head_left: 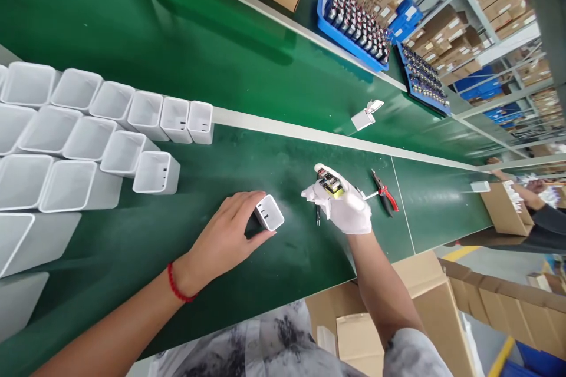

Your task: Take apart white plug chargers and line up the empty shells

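Observation:
Bare and wearing a red bracelet, my left hand (225, 235) grips a white plastic housing (270, 213) between thumb and fingers. Its open end, with several small dark slots inside, faces up toward me. To the right, my right hand (347, 206) in a white glove is closed around a small circuit board (331, 184) with a yellow-wrapped part. The two items are apart. Red-and-black pliers (386, 193) lie on the green bench just right of the gloved hand.
Rows of white open housings (117, 153) stand at the left. A small white part (364, 119) lies beyond the pale rail (309, 136). Blue trays (354, 41) of components are at the back. A cardboard box (504, 206) and another person's arm are at the far right.

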Motion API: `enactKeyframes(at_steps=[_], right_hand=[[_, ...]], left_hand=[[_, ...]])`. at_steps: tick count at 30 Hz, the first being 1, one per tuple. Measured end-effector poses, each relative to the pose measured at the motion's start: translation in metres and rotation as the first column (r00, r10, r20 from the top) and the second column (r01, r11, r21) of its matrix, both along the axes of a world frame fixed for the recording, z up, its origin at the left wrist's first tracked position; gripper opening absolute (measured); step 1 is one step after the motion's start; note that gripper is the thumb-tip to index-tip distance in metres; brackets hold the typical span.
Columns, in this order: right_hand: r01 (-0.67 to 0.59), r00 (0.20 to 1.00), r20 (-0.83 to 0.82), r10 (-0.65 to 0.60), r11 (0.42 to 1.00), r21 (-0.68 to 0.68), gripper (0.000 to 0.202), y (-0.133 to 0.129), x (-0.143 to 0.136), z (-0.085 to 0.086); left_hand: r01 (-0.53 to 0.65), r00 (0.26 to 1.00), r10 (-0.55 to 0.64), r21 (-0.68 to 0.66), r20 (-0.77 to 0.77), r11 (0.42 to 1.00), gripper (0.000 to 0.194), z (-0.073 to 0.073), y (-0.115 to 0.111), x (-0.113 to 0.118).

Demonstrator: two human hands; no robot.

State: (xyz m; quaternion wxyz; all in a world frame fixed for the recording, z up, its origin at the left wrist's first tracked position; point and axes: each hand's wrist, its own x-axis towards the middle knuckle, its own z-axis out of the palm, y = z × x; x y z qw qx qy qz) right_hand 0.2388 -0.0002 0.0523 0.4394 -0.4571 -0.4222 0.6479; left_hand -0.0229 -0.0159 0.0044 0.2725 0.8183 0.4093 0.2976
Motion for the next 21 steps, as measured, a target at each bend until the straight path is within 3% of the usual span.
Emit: enactKeyframes(at_steps=[3,6,7,9,11,13,16,19,21], right_hand=[[-0.028,0.937,0.349,0.004,0.998,0.063,0.078,-0.012,-0.005,0.007],[-0.139,0.705,0.704,-0.08,0.959,0.248,0.067,-0.02,-0.013,0.019],[-0.25,0.596,0.794,-0.115,0.914,0.32,0.062,-0.02,-0.015,0.024],[-0.522,0.395,0.898,-0.193,0.758,0.392,0.056,-0.017,-0.021,0.034],[-0.697,0.281,0.926,-0.254,0.609,0.379,0.056,-0.013,-0.026,0.041],[-0.707,0.273,0.919,-0.285,0.588,0.393,0.059,-0.01,-0.032,0.045],[-0.657,0.357,0.885,-0.298,0.594,0.465,0.057,-0.007,-0.039,0.05],[-0.711,0.367,0.888,-0.279,0.532,0.461,0.051,-0.004,-0.043,0.057],[-0.719,0.358,0.889,-0.286,0.523,0.458,0.05,-0.002,-0.042,0.059]], left_hand=[[0.001,1.0,-0.001,-0.011,0.025,1.0,0.053,0.0,0.001,-0.001],[0.001,0.998,0.002,-0.046,0.064,0.999,0.056,0.001,0.003,-0.002],[-0.001,0.997,0.004,-0.048,0.073,0.999,0.055,0.002,0.003,-0.003],[-0.006,0.997,0.01,-0.039,0.081,0.999,0.052,0.003,0.004,-0.004],[-0.008,0.997,0.01,-0.037,0.079,0.999,0.05,0.003,0.004,-0.005],[0.005,0.996,0.001,-0.064,0.085,0.998,0.05,0.003,0.004,-0.006],[0.04,0.993,-0.027,-0.117,0.114,0.992,0.053,0.002,0.004,-0.006],[0.034,0.996,-0.028,-0.072,0.084,0.997,0.065,0.005,0.005,-0.008],[0.062,0.998,-0.061,-0.027,0.028,0.998,0.078,0.008,0.007,-0.011]])
